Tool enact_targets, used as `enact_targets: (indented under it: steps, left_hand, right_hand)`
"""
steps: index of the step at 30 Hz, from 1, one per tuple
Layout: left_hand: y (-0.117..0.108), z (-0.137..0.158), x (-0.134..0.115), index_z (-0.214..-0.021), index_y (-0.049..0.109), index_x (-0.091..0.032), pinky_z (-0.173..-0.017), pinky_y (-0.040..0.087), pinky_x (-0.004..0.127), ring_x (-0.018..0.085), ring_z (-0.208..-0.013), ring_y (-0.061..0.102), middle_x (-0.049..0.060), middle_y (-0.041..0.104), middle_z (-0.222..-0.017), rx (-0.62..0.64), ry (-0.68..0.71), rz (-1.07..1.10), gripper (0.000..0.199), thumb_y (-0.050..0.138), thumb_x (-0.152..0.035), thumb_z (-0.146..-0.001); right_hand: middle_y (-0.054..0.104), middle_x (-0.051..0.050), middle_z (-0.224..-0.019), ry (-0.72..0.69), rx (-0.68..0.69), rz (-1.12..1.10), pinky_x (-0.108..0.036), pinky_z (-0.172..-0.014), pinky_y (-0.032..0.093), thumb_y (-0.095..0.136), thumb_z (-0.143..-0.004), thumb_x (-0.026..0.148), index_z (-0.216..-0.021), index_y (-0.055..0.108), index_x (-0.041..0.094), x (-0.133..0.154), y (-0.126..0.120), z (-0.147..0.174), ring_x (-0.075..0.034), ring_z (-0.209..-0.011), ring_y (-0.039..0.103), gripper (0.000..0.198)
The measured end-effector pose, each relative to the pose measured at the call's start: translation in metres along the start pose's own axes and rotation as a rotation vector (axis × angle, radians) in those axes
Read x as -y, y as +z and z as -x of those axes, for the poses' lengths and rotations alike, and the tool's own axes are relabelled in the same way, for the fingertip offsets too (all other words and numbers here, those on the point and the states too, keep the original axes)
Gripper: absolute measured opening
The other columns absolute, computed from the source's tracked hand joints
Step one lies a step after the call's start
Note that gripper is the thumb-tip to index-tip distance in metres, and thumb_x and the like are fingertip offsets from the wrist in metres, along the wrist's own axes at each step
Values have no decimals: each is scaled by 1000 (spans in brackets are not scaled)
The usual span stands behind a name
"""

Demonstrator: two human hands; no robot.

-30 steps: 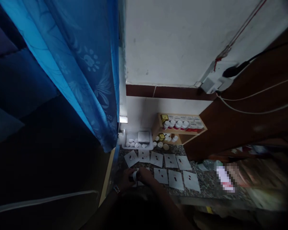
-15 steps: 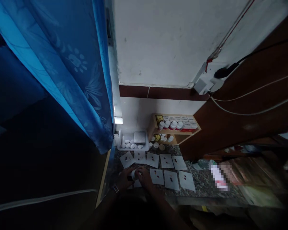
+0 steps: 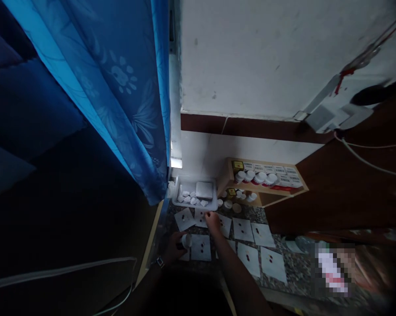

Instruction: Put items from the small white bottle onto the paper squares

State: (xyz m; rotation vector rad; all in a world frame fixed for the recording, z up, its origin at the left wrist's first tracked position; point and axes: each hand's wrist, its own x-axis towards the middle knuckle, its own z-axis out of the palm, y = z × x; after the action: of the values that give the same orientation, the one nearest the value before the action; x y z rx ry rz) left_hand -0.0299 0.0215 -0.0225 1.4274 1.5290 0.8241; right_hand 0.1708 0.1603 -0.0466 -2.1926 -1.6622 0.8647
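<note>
My left hand [image 3: 174, 246] is closed around a small white pill bottle [image 3: 186, 240] low over the counter. Further forward, my right hand [image 3: 212, 222] reaches over a white paper square [image 3: 200, 217] in the back row. Its fingers are pinched together, and whatever they hold is too small to make out. Small dark pills lie on that square. Several more paper squares with pills are laid out in two rows, among them one sheet [image 3: 201, 248] beside the bottle and another [image 3: 262, 235] to the right. My right forearm covers part of the front row.
Behind the squares stands a clear plastic tray [image 3: 214, 206] with folded white packets [image 3: 193, 200] and a stack of paper. Next to it, a wooden shelf [image 3: 266, 191] holds boxes and white-capped bottles. A blue curtain [image 3: 119, 105] hangs at left, and white cables [image 3: 369, 163] hang at right.
My right hand has left the bottle and moved forward and right to a back-row paper square. My left hand still holds the bottle. The view has shifted, so the scene sits further right.
</note>
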Motion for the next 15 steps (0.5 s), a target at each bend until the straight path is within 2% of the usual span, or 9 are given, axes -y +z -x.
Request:
enact_targets:
  steps: [4,7,9,11,15]
  left_hand:
    - [-4,-6,2,-104,63,-21,-94,40,42,28,-104,53,6,61,-107,-20,-19,-4,60,72,-5,-46]
    - [-3,-9,4,-104,62,-20,-92,41,41,27,-102,54,6,61,-106,-12,13,-7,61,73,-6,-46]
    - [-1,-9,2,-104,63,-20,-91,41,40,27,-101,55,6,62,-105,14,57,-13,59,74,-10,-47]
    - [2,-9,-2,-104,63,-21,-91,42,40,27,-101,55,6,63,-106,82,112,-33,57,76,-16,-49]
    - [5,-5,-12,-109,61,-21,-91,41,42,29,-104,54,8,61,-111,195,179,-132,60,77,-23,-50]
  right_hand:
    - [68,-10,-85,-65,-4,-93,-24,-68,41,41,-81,30,-85,67,16,0,-11,24,-18,-78,60,29]
    - [67,-7,-85,-281,104,-276,-24,-70,44,45,-79,35,-82,67,17,2,-14,64,-17,-80,60,29]
    - [65,-6,-96,-445,239,-285,-23,-69,44,49,-76,36,-81,68,20,8,-15,92,-17,-89,58,25]
    - [62,-5,-104,-497,347,-163,-22,-69,43,51,-76,31,-82,69,22,16,-18,114,-17,-92,57,22]
    - [67,-7,-93,-364,442,231,-24,-72,41,54,-71,22,-84,70,19,32,-31,127,-18,-86,59,21]
